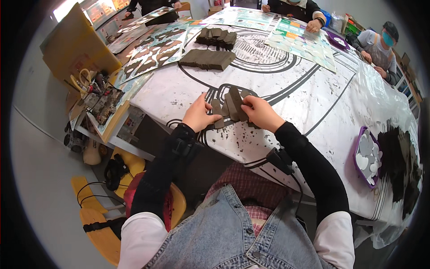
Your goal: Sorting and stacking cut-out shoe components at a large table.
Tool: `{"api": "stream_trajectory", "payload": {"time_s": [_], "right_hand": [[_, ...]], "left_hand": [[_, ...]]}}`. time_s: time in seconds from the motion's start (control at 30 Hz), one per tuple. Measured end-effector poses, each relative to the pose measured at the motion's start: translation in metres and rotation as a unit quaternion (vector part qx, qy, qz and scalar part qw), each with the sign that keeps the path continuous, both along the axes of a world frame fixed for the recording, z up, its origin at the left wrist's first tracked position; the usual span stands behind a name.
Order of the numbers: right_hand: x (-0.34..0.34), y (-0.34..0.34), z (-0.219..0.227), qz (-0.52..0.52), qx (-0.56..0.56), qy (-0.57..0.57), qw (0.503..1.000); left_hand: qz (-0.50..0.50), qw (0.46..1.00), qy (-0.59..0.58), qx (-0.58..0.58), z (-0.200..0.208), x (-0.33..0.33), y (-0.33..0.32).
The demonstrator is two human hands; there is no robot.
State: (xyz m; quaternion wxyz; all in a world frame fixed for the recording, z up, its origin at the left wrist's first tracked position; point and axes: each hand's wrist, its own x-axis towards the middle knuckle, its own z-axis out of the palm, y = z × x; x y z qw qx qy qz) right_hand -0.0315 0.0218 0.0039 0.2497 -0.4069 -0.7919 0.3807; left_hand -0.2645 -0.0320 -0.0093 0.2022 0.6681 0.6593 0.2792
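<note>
I have room rightward across the white, black-patterned, cloth-covered bench [316, 101], its near edge close below. The left hand [197, 113] pinches a flat, dark-brown strip [217, 108]; the right hand [263, 114] pinches matching strips [236, 102] just beside it.

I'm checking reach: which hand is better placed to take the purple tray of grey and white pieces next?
Likely the right hand: the purple tray lies to its right, while the left hand is farther off. Both are at flat dark-brown strips, though.
</note>
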Motion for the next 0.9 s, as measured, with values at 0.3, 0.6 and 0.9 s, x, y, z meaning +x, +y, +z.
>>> {"api": "stream_trajectory", "payload": {"time_s": [0.3,0.6,0.9], "right_hand": [[0.006,-0.002,0.008,0.011,-0.132,0.075,0.988],[-0.012,-0.008,0.02,0.046,-0.189,0.121,0.974],[-0.011,0.011,0.038,-0.015,0.184,-0.076,0.98]], "left_hand": [[-0.019,0.988,0.15,0.036,-0.004,-0.008,0.017],[-0.023,0.821,-0.564,-0.083,0.004,0.033,-0.009],[-0.033,0.703,-0.71,0.004,0.005,0.028,-0.019]]}}
